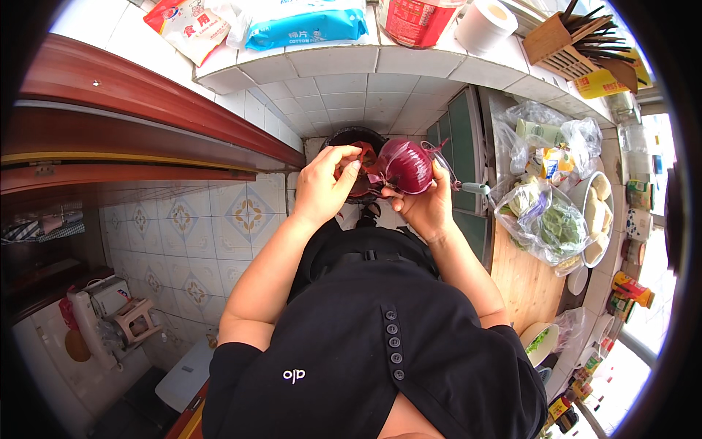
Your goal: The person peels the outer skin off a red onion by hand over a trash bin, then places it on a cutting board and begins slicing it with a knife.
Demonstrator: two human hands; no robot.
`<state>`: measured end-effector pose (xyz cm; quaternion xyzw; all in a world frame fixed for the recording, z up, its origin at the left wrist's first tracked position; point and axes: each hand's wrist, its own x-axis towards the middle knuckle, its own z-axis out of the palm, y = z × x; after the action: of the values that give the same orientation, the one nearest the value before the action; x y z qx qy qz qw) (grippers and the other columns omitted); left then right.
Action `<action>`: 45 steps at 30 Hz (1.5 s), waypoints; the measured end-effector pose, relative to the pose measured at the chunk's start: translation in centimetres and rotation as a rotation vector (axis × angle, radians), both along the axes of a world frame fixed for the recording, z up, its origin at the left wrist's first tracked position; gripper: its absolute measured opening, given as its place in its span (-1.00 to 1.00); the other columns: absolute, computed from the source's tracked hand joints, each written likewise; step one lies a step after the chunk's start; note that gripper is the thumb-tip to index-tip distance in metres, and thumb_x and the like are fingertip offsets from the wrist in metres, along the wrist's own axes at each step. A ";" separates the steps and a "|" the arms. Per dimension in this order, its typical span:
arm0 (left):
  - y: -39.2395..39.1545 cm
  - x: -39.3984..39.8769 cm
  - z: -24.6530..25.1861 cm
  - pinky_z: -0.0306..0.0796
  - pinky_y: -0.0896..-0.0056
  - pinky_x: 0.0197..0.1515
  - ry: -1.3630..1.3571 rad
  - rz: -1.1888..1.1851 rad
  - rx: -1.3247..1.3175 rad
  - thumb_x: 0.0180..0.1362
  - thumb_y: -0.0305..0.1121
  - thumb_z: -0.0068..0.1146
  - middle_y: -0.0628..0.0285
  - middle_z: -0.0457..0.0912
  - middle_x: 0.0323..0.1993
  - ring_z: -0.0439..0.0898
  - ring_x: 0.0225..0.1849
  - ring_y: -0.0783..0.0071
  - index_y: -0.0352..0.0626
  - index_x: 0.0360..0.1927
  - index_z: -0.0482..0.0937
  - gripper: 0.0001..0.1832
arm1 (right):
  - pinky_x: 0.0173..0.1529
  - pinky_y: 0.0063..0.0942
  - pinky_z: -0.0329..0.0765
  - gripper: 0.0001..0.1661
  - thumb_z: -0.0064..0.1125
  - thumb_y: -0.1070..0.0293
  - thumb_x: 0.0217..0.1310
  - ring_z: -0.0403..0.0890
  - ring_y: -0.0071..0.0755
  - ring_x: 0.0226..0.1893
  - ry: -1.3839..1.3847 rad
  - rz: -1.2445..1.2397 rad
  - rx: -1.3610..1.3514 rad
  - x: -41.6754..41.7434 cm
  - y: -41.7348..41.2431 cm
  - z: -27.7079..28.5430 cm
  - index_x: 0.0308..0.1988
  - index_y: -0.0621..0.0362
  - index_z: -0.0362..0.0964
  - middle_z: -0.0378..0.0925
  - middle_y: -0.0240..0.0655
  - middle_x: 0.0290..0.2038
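A large red onion (406, 166), glossy and purple, rests in my right hand (433, 200), whose fingers curl around its side and underside. Thin strips of skin stick out from it. My left hand (327, 184) is just left of the onion, with thumb and forefinger pinching a piece of dark red onion skin (366, 153). Below both hands stands a black bin (351, 134) on the floor, partly hidden by them, with reddish skins inside. Beside my right hand a grey-handled tool (473, 188) reaches towards the counter; whether I touch it cannot be told.
On the right, a wooden board (524, 280) lies near a plastic bag of vegetables (548, 219) and a bowl of pale buns (598, 211). The tiled ledge ahead holds a wipes pack (307, 27), a paper roll (486, 24) and a chopstick holder (559, 46). A red cabinet (164, 99) stands left.
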<state>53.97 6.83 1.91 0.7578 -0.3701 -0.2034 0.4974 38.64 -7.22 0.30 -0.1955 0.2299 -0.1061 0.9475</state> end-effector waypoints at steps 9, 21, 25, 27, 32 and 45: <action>-0.7 -2.0 2.9 0.48 0.26 -0.09 -0.475 -0.125 -0.216 -0.07 -0.36 0.39 0.19 0.55 -0.12 0.53 -0.08 0.20 -0.08 -0.06 0.61 -0.58 | -0.44 -0.48 0.59 -0.25 -0.15 -0.31 0.28 0.66 -0.34 -0.28 -0.030 0.084 -0.021 0.4 0.5 -0.1 0.10 0.12 0.37 0.60 -0.25 -0.13; -0.9 -2.8 2.0 0.50 0.31 -0.29 -0.409 -0.048 -0.268 -0.08 -0.47 0.39 0.25 0.54 -0.20 0.57 -0.22 0.26 -0.05 -0.34 0.61 -0.79 | -0.45 -0.52 0.54 -0.25 -0.14 -0.34 0.26 0.65 -0.34 -0.29 -0.028 0.101 0.059 0.8 0.5 0.2 0.06 0.09 0.40 0.61 -0.29 -0.18; -1.2 -2.5 2.2 0.50 0.31 -0.31 -0.562 -0.054 -0.270 -0.10 -0.42 0.39 0.28 0.54 -0.24 0.58 -0.29 0.28 -0.04 -0.35 0.62 -0.79 | -0.46 -0.52 0.53 -0.24 -0.13 -0.35 0.25 0.65 -0.33 -0.30 -0.019 0.097 0.074 0.8 0.5 0.3 0.06 0.10 0.40 0.61 -0.28 -0.18; -1.1 -2.4 1.8 0.51 0.31 -0.31 -0.575 -0.071 -0.283 -0.10 -0.42 0.39 0.27 0.54 -0.23 0.58 -0.29 0.29 -0.03 -0.31 0.63 -0.77 | -0.46 -0.53 0.53 -0.23 -0.13 -0.35 0.24 0.66 -0.32 -0.29 -0.024 0.098 0.091 0.8 0.5 0.2 0.06 0.10 0.40 0.61 -0.27 -0.18; -1.2 -2.4 1.9 0.51 0.34 -0.35 -0.610 -0.068 -0.289 -0.11 -0.46 0.40 0.26 0.54 -0.22 0.59 -0.29 0.30 -0.03 -0.28 0.65 -0.74 | -0.46 -0.53 0.53 -0.23 -0.15 -0.35 0.25 0.66 -0.31 -0.30 -0.011 0.091 0.098 0.8 0.5 0.2 0.05 0.12 0.41 0.61 -0.26 -0.19; -1.4 -2.3 2.4 0.51 0.36 -0.37 -0.602 -0.055 -0.303 -0.16 -0.50 0.42 0.26 0.54 -0.25 0.60 -0.29 0.31 -0.03 -0.29 0.64 -0.70 | -0.47 -0.53 0.53 -0.23 -0.17 -0.35 0.26 0.66 -0.32 -0.32 -0.024 0.091 0.107 1.0 0.5 1.0 0.06 0.12 0.41 0.61 -0.27 -0.19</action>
<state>51.68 5.47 4.30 0.6910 -0.5468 0.0733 0.4671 39.65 -6.68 1.33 -0.1535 0.2146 -0.0526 0.9631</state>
